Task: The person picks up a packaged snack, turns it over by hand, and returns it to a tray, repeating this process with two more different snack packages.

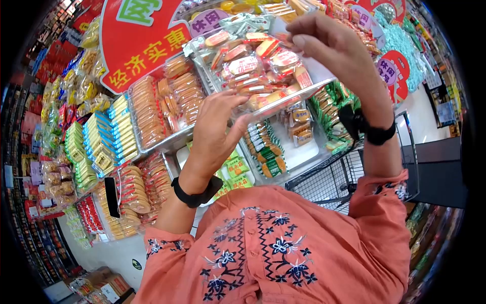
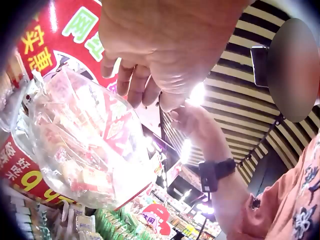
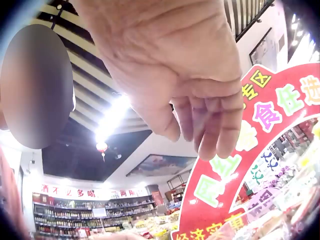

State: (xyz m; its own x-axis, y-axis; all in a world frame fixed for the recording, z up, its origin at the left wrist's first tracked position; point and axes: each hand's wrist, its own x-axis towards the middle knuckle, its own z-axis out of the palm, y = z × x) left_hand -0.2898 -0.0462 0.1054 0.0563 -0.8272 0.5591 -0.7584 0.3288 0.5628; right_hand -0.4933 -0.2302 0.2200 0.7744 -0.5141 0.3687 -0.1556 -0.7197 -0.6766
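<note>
In the head view a clear bin (image 1: 304, 91) of wrapped snacks (image 1: 243, 66) stands in front of the person. The left hand (image 1: 215, 124) is at its near left edge, fingers loosely extended; contact with the rim cannot be told. Over the bin's right side the right hand (image 1: 336, 48) hovers, fingers bent and thumb below them. The left wrist view shows the left hand (image 2: 165, 50) above and beside the shiny clear bin (image 2: 125, 165), palm bare. In the right wrist view the right hand (image 3: 170, 65) hangs with loosely bent fingers, nothing plainly held.
Trays of wrapped biscuits (image 1: 185, 93) lie left of the bin, with green packets (image 1: 238, 169) below it. A red sign (image 1: 139, 45) rises behind. A wire cart (image 1: 329, 177) stands at the right, near the person's body. Shelves of bottles (image 3: 90, 217) line a far wall.
</note>
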